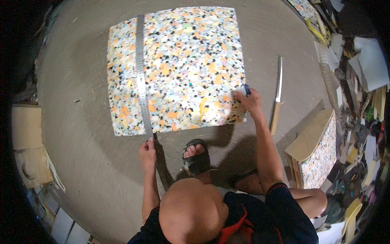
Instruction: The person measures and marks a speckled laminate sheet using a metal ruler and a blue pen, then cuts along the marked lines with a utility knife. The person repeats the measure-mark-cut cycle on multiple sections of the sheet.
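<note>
A speckled multicoloured foam sheet (187, 61) lies flat on the concrete floor (73, 122). A long metal ruler (141, 73) runs across its left part, from the far edge to past the near edge. My left hand (147, 152) grips the ruler's near end, just off the sheet. My right hand (248, 101) rests on the sheet's right edge near its front corner. It holds a blue pen (247, 89) with the tip at the foam.
A long knife with a wooden handle (277, 95) lies on the floor right of the sheet. A foam block topped with cardboard (319, 146) stands at the right. A sandalled foot (196, 156) is planted below the sheet. Scraps pile up at far right, cardboard at left.
</note>
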